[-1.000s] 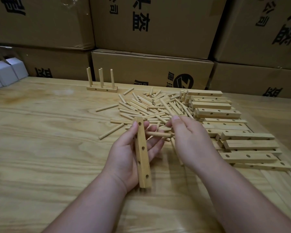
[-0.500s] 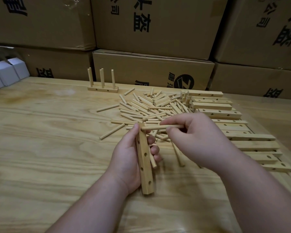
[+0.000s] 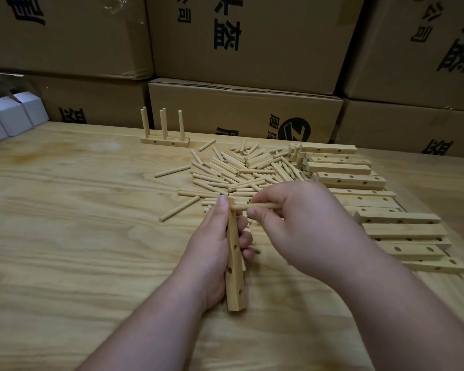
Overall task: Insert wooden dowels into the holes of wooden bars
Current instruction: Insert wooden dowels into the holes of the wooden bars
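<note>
The left hand (image 3: 212,253) grips a wooden bar (image 3: 235,266) held lengthwise away from the body, thumb at its far end, three holes showing along its side. The right hand (image 3: 303,228) pinches a dowel (image 3: 255,206) lying crosswise — its left tip meets the bar's far end, just beside the thumb. Both hands hover over the wooden surface (image 3: 78,236). Behind them lies a heap of loose dowels (image 3: 239,172); to its right, stacked bars (image 3: 364,194). A finished bar with upright dowels (image 3: 164,132) stands near the cardboard boxes (image 3: 252,44) — white cartons (image 3: 11,113) at far left
</note>
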Tool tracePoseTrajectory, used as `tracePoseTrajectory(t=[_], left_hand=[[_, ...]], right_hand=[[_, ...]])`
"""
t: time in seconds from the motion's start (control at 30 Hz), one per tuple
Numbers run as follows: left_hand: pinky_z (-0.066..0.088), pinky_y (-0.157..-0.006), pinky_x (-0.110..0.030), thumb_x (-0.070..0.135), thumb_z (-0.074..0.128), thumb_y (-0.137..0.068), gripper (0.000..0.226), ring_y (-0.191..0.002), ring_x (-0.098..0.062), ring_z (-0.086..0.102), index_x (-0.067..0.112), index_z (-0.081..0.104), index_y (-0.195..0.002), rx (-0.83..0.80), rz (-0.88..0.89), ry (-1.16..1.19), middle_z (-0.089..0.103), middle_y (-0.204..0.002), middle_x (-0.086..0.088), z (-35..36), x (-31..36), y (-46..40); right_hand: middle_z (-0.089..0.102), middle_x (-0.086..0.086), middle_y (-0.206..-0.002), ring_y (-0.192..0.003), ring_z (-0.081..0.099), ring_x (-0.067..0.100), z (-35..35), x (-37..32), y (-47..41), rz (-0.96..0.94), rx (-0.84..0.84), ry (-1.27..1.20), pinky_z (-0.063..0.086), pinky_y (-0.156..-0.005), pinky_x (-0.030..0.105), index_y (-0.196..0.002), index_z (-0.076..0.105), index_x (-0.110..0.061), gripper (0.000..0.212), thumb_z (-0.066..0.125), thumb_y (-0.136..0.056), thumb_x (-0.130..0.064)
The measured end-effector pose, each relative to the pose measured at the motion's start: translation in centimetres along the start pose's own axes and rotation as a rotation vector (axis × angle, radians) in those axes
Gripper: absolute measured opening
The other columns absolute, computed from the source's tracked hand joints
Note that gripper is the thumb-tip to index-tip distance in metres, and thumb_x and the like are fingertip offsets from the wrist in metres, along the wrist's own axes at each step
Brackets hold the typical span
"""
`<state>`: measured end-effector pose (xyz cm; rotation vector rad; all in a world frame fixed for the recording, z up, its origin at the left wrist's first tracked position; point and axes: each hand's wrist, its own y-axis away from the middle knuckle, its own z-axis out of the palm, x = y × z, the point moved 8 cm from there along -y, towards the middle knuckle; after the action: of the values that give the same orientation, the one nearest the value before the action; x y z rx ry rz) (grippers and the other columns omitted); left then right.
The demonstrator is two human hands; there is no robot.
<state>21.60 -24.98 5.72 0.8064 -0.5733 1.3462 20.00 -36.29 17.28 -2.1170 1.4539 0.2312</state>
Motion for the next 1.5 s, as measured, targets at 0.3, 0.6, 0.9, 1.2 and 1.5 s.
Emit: tracePoseTrajectory(t=[0.3, 0.6, 0.9, 1.2, 1.5], left_hand=[[0.035, -0.042, -0.023, 0.050, 0.044, -0.104, 0.040, -0.050, -0.010, 0.040, 0.011, 0.054, -0.112, 0.003, -0.009, -0.076, 0.050, -0.071, 0.000, 0.5, 0.1, 0.4], [0.033, -0.042, -0.022, 0.052, 0.039, -0.105, 0.040, -0.048, -0.010, 0.038, 0.012, 0.046, -0.108, -0.047, -0.065, -0.083, 0.049, -0.070, 0.001, 0.8, -0.4, 0.5], [0.033, -0.041, -0.022, 0.048, 0.036, -0.107, 0.040, -0.048, -0.009, 0.038, 0.011, 0.049, -0.113, -0.019, -0.040, -0.098, 0.050, -0.065, 0.003, 0.8, -0.3, 0.4], [0.034, -0.040, -0.022, 0.048, 0.038, -0.107, 0.039, -0.048, -0.009, 0.038, 0.010, 0.050, -0.110, -0.022, -0.053, -0.119, 0.051, -0.068, 0.002, 0.8, -0.4, 0.5], [0.033, -0.044, -0.023, 0.046, 0.039, -0.107, 0.033, -0.052, -0.011, 0.038, 0.014, 0.046, -0.098, -0.031, -0.053, -0.137, 0.048, -0.072, 0.000, 0.8, -0.3, 0.6]], right_hand=[[0.067, -0.018, -0.069, -0.062, 0.063, -0.003, 0.6, 1.0, -0.1, 0.068, -0.037, -0.114, 0.049, -0.054, 0.013, -0.097, 0.073, -0.031, 0.010, 0.065, -0.095, -0.034], [0.069, -0.016, -0.077, -0.071, 0.066, 0.005, 0.6, 2.8, -0.5, 0.150, -0.080, -0.219, 0.054, -0.054, 0.020, -0.088, 0.072, -0.036, 0.009, 0.066, -0.093, -0.040], [0.059, -0.022, -0.050, -0.053, 0.059, -0.011, 1.2, 1.3, -0.7, 0.109, -0.052, -0.114, 0.036, -0.039, 0.009, -0.076, 0.064, -0.035, 0.019, 0.063, -0.095, -0.031], [0.066, -0.013, -0.070, -0.062, 0.061, 0.002, 1.1, 2.3, -0.8, 0.130, -0.044, -0.125, 0.048, -0.051, 0.021, -0.089, 0.073, -0.031, 0.011, 0.065, -0.093, -0.037], [0.075, -0.004, -0.089, -0.080, 0.071, 0.017, 1.7, 3.9, -0.8, 0.205, -0.112, -0.259, 0.053, -0.056, 0.020, -0.091, 0.071, -0.037, 0.008, 0.064, -0.094, -0.041]])
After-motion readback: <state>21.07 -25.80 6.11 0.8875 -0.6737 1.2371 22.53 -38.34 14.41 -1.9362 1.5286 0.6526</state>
